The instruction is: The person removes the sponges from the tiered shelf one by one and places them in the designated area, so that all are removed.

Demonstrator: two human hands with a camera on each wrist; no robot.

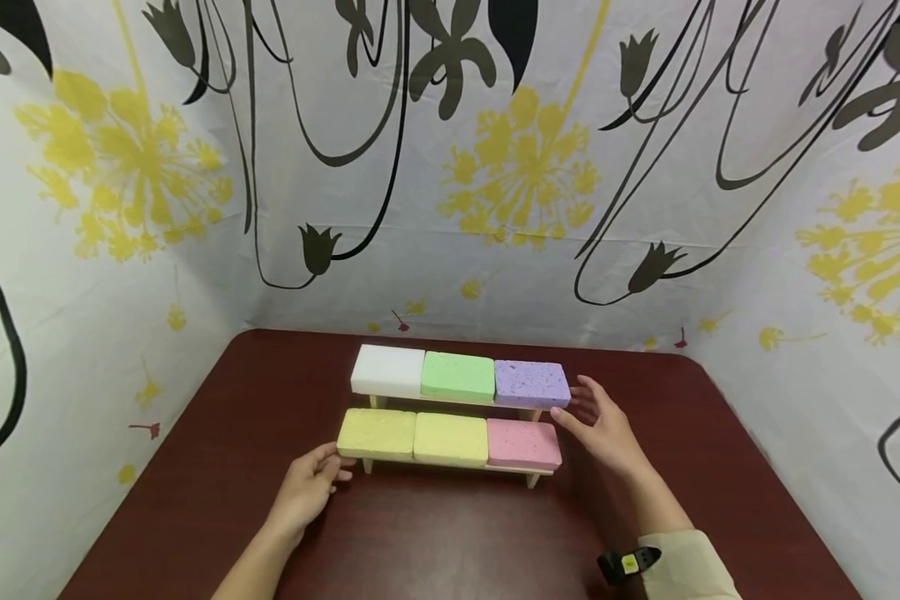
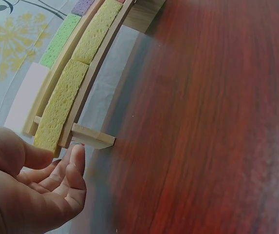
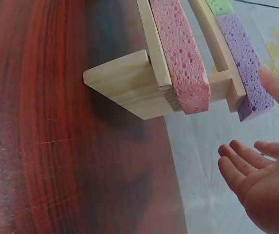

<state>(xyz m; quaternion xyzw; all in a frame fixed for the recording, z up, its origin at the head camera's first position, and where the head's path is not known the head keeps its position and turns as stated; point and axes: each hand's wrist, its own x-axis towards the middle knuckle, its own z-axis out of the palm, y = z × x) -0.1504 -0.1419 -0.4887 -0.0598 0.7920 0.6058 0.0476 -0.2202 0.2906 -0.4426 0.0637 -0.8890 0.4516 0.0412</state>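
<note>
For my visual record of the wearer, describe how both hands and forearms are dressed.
The left hand wears no glove or ring that shows, and no sleeve is visible on that forearm. The right hand is also ungloved; a pale beige sleeve covers part of its forearm. Beside the cuff is a black strap-like piece with a yellow patch.

The right hand [image 3: 266,185] was just beside the purple sponge [image 3: 245,61], its thumb near the edge; whether they touched was hard to tell. A green sponge [image 3: 219,6] sat next to it. A pink sponge [image 3: 182,58] lay on the wooden stand [image 3: 124,80], above the red-brown table [image 3: 37,117].
</note>
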